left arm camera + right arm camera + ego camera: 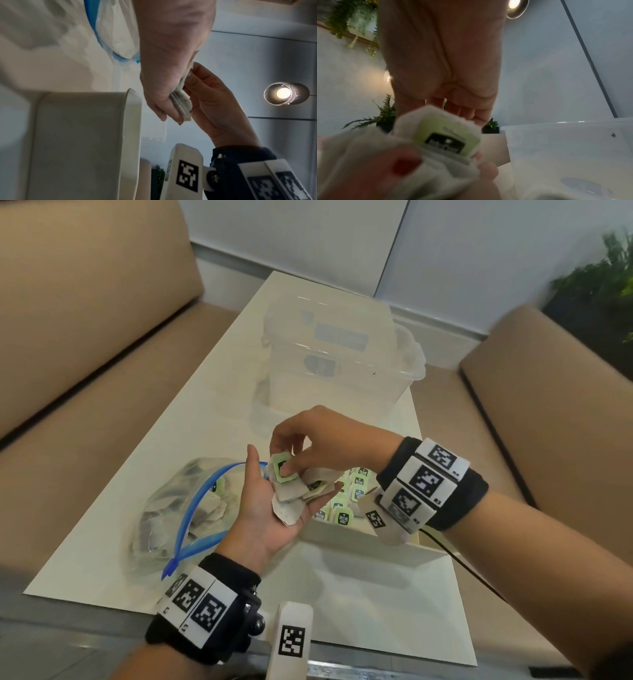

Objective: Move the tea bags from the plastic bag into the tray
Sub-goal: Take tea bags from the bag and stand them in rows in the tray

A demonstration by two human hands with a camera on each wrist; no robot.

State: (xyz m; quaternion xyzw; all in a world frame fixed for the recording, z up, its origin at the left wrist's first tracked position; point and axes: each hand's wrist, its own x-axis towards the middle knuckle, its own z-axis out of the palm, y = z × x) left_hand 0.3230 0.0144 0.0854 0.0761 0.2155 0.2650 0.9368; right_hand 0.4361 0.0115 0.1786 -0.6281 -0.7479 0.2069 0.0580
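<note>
Over the white tray, the palm-up left hand cradles a heap of pale, green-tagged tea bags while the right hand fingers pinch the top one.

The plastic bag lies at the left of the counter, the tray to its right with tea bags inside. Behind both stands what seems a storage box. Sofas flank the counter.

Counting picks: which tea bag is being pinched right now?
The green-tagged tea bag atop the left hand's pile; right hand fingertips pinch it.
</note>
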